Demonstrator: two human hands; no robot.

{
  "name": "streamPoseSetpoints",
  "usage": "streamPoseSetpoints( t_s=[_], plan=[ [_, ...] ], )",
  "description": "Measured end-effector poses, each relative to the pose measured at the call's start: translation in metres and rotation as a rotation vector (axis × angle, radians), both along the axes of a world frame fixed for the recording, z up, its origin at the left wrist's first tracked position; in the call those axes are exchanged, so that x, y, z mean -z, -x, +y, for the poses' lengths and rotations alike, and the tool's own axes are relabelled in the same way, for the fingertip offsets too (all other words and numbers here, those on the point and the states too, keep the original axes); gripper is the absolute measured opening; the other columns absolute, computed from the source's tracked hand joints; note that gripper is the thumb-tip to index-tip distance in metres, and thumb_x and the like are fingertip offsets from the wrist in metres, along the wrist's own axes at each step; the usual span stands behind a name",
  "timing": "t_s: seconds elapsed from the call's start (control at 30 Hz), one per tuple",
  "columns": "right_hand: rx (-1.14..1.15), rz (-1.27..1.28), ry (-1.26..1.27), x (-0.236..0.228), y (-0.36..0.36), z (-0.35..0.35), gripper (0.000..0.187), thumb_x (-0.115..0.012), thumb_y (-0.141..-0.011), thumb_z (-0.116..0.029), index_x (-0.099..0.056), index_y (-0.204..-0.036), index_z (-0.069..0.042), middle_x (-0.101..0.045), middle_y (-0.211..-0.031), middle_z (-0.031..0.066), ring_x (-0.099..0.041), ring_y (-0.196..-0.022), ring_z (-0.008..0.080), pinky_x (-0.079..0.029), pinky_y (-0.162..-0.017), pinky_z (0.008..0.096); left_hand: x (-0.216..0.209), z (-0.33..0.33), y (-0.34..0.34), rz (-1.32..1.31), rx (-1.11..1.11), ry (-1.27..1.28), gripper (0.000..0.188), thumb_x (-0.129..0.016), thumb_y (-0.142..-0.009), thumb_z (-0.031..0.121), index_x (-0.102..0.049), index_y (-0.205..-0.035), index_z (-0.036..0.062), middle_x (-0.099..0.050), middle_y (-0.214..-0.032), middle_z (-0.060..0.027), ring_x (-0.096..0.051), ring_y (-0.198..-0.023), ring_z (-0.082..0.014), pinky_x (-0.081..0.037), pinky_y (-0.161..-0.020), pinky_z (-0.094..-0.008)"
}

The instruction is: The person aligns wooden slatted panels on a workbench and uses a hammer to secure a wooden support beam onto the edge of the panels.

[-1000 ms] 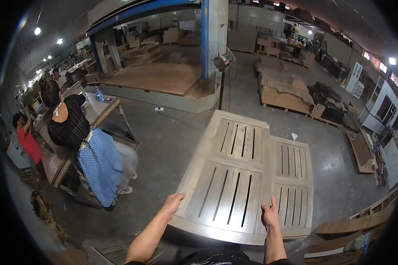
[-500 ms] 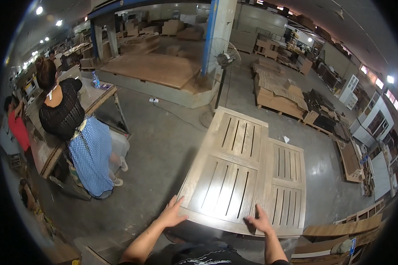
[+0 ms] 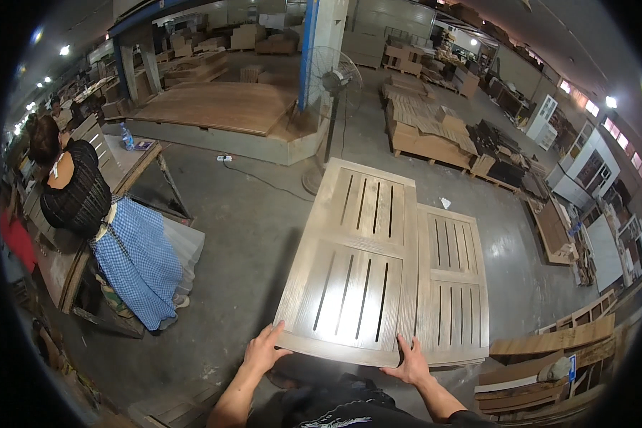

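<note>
A large slatted wooden panel lies flat in front of me, pale grey-brown with slots in two sections. My left hand grips its near left corner. My right hand presses on its near edge toward the right, fingers spread. Under and beside it, to the right, lies a second slatted panel of the same kind, partly covered by the first.
A person in a black top and blue checked skirt stands at a workbench on the left. A standing fan is behind the panels by a blue pillar. Wood stacks and planks lie at right.
The view has shifted and the panel sits closer and more centred. My hands have moved along its near edge, the right one nearer the middle. The person at left stays at the bench.
</note>
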State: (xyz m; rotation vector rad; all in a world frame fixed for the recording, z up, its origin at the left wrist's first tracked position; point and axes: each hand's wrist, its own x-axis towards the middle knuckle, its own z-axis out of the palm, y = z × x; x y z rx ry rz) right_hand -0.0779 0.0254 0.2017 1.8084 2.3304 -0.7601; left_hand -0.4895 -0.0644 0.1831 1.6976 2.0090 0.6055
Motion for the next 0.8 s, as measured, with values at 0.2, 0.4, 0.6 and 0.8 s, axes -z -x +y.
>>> streamPoseSetpoints(
  t_s=[0.2, 0.4, 0.6, 0.8],
  plan=[
    [0.001, 0.006, -0.073, 0.012, 0.003, 0.001, 0.119, -0.085, -0.065, -0.059, -0.025, -0.156, -0.013, -0.023, -0.151, 0.0393, -0.046, -0.129, 0.0532, -0.046, -0.103, 0.0492, -0.001, 0.007, -0.002, 0.024, -0.03, -0.005, 0.084, -0.084, -0.076, 0.033, -0.044, -0.149, 0.0208, -0.05, -0.143, -0.0233, -0.063, -0.111, -0.0437, -0.055, -0.091, -0.0483],
    [-0.027, 0.139, -0.079, 0.015, 0.017, -0.004, 0.127, -0.092, -0.058, -0.052, -0.023, -0.155, -0.004, -0.021, -0.149, 0.0439, -0.033, -0.137, 0.0556, -0.038, -0.11, 0.0506, 0.003, -0.006, 0.005, -0.031, -0.106, 0.04, 0.081, -0.08, -0.08, 0.034, -0.041, -0.15, 0.023, -0.047, -0.147, -0.0175, -0.062, -0.114, -0.0411, -0.055, -0.092, -0.0477],
    [-0.125, -0.008, -0.412, -0.018, 0.058, 0.0, 0.082, -0.065, -0.09, -0.053, -0.04, -0.15, -0.003, -0.027, -0.158, 0.0278, -0.032, -0.143, 0.0442, -0.033, -0.115, 0.05, 0.03, -0.015, -0.015, -0.246, -0.147, -0.038, 0.068, -0.069, -0.091, 0.028, -0.039, -0.152, 0.0212, -0.039, -0.154, -0.0141, -0.052, -0.13, -0.0346, -0.047, -0.106, -0.0427],
    [-0.224, 0.539, -0.485, -0.029, 0.177, 0.017, 0.083, -0.078, -0.076, -0.025, -0.042, -0.146, -0.001, -0.022, -0.158, 0.0288, -0.025, -0.145, 0.0465, -0.025, -0.117, 0.0523, 0.039, -0.099, -0.023, -0.507, -0.274, -0.109, 0.056, -0.063, -0.096, 0.026, -0.045, -0.148, 0.0108, -0.051, -0.146, -0.017, -0.049, -0.134, -0.0345, -0.042, -0.111, -0.041]
  ],
)
